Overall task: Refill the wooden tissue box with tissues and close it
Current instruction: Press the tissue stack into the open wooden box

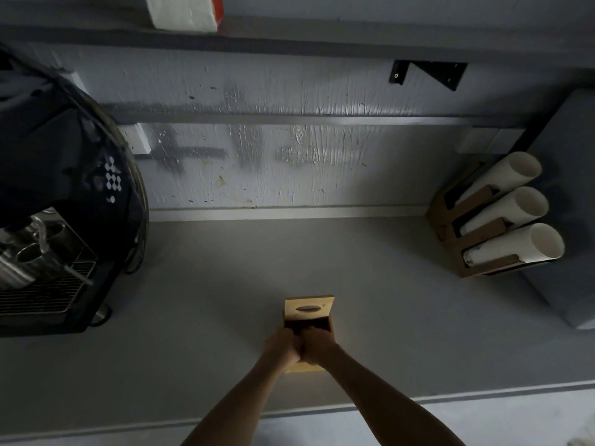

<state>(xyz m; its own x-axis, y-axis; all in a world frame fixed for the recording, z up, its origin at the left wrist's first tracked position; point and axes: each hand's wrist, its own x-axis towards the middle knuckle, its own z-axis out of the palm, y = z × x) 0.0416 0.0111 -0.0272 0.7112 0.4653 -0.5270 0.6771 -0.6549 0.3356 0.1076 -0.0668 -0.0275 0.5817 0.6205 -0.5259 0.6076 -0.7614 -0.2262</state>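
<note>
Head cam: wooden tissue box (308, 309) on counter (193, 300), lid slid back. L hand (282, 346) & R hand (317, 344) both grasping box's near end, fingers inside opening.

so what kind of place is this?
Likely a cafe or coffee-bar counter. An espresso machine stands at the left, a wooden holder of stacked paper cups at the right, and both hands work at a wooden tissue box on the grey counter.
</note>
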